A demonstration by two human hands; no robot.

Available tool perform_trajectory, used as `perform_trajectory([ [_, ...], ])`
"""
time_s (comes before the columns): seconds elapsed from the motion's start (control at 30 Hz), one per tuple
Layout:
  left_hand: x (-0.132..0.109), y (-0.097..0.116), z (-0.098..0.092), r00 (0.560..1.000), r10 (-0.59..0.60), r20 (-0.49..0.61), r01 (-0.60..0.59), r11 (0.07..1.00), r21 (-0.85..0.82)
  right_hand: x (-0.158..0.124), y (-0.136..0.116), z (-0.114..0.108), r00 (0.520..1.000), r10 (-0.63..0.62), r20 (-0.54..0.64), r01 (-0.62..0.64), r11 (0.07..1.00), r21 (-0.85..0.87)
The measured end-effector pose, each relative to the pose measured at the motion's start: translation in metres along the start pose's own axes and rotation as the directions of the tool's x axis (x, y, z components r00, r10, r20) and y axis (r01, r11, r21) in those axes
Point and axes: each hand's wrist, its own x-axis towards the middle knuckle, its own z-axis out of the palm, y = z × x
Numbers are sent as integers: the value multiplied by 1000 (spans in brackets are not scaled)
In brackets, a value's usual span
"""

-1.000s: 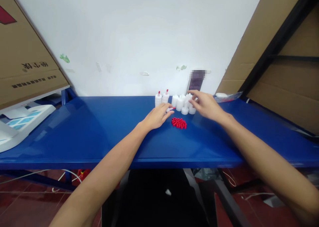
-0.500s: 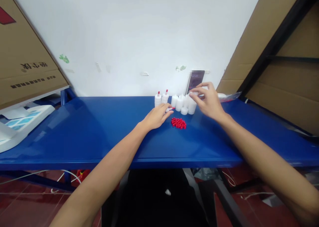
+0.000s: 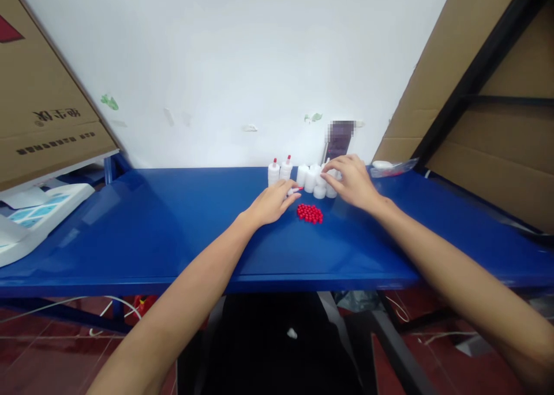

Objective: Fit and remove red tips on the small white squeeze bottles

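My left hand (image 3: 273,201) is closed round a white nozzle with a red tip (image 3: 295,191), which points right. My right hand (image 3: 348,181) is in a pinch over the white containers; what is between its fingertips is too small to name. Several white containers (image 3: 310,180) stand together at the back, partly hidden by my right hand. Left of them are two white bottles (image 3: 285,169) with red-tipped nozzles, upright behind my left hand. A cluster of small red caps (image 3: 310,213) lies on the blue table (image 3: 173,227) between my hands.
A phone (image 3: 339,137) leans against the wall behind the containers. To its right lies a clear plastic bag (image 3: 395,168). A white tray-like device (image 3: 47,216) is at the left end. Cardboard stands on both sides (image 3: 47,89).
My right hand has moved left and slightly down, from beside the phone to above the white containers, still pinched. My left hand has stayed in place.
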Motion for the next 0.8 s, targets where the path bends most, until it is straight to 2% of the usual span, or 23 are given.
perform_trajectory([
  [0.3,0,4,-2,1000,5,-3,-5,1000,3,-2,4,3,999,-14,30,16,996,-87],
  [0.47,1,8,0,998,35,-49,-37,999,-30,-1,-24,-10,999,-18,-27,18,1000,-8],
  [0.57,3,12,1,994,68,-84,-72,996,-50,-1,-44,-16,983,-40,177,6,983,186],
  [0.63,4,14,2,991,107,-84,-112,992,-54,-1,-51,-16,960,-84,267,4,958,288],
  [0.8,4,16,2,986,147,-80,-154,984,-86,-3,-47,-10,941,-165,296,55,936,348],
])
